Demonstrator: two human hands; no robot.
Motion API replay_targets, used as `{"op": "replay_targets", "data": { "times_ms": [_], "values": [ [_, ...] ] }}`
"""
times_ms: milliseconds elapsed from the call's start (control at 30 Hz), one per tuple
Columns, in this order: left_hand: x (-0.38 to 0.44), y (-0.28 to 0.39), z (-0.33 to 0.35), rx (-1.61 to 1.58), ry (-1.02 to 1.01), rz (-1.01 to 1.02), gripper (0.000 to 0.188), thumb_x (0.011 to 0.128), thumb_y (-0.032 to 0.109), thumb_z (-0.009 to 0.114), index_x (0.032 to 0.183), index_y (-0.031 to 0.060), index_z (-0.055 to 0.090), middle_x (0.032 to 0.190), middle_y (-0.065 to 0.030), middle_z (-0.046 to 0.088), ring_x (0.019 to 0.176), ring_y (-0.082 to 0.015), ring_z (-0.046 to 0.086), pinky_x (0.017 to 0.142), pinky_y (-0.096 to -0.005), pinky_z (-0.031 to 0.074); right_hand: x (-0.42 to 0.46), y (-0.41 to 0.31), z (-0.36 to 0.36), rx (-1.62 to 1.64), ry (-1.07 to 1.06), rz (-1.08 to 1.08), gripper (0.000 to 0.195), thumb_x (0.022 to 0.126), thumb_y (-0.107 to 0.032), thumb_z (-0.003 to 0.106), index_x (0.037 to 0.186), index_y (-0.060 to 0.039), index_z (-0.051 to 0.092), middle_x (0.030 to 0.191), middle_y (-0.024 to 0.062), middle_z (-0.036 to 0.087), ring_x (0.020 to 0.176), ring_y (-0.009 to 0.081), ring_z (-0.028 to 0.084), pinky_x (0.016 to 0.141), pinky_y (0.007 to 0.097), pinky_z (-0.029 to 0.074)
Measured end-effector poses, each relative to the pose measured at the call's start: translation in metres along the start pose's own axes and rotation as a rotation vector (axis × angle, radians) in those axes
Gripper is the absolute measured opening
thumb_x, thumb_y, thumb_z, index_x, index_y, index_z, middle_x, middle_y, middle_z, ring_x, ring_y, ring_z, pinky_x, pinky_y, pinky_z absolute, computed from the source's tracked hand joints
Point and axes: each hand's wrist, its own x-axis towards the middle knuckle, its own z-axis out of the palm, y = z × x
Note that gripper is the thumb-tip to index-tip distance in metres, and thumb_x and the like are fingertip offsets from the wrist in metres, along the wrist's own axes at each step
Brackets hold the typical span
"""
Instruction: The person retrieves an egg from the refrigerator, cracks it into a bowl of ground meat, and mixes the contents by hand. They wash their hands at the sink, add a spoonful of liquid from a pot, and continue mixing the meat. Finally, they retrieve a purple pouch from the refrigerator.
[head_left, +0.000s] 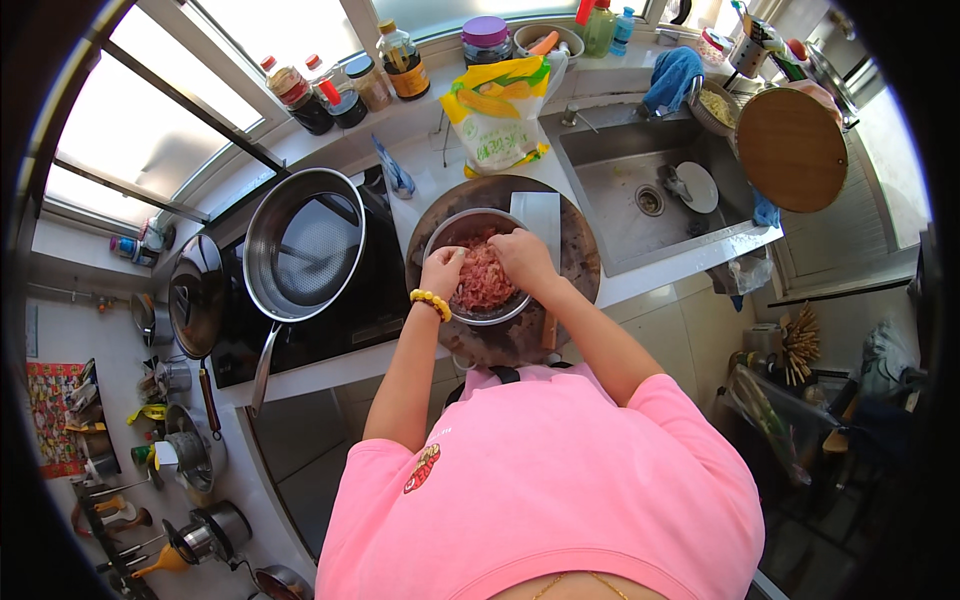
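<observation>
A steel bowl of raw minced meat rests on a round wooden chopping board. Over the bowl's left side is my left hand, fingers drawn together beside the meat, a yellow bead bracelet at the wrist. Across the right rim reaches my right hand, its curled fingertips at the meat. Whether either hand pinches any meat is hidden by the fingers. To the bowl's right lies a cleaver, its broad blade pointing away and its wooden handle towards me, partly under my right forearm.
A wide steel frying pan sits on the black cooktop at left. Behind the board stands a corn-printed bag. The sink at right holds a white plate. Bottles line the windowsill.
</observation>
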Motion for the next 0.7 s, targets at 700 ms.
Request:
{"op": "replay_targets", "data": {
  "times_ms": [700],
  "values": [
    [-0.008, 0.011, 0.018, 0.603, 0.152, 0.364, 0.022, 0.084, 0.014, 0.069, 0.102, 0.0018, 0.065, 0.092, -0.0147, 0.068, 0.084, -0.0306, 0.064, 0.078, -0.0370, 0.050, -0.035, 0.023, -0.044, 0.697, 0.163, 0.561, 0.018, 0.087, -0.007, 0.056, 0.101, -0.0015, 0.066, 0.084, 0.0094, 0.067, 0.075, 0.0170, 0.063, 0.071, 0.0295, 0.050]
  ]
}}
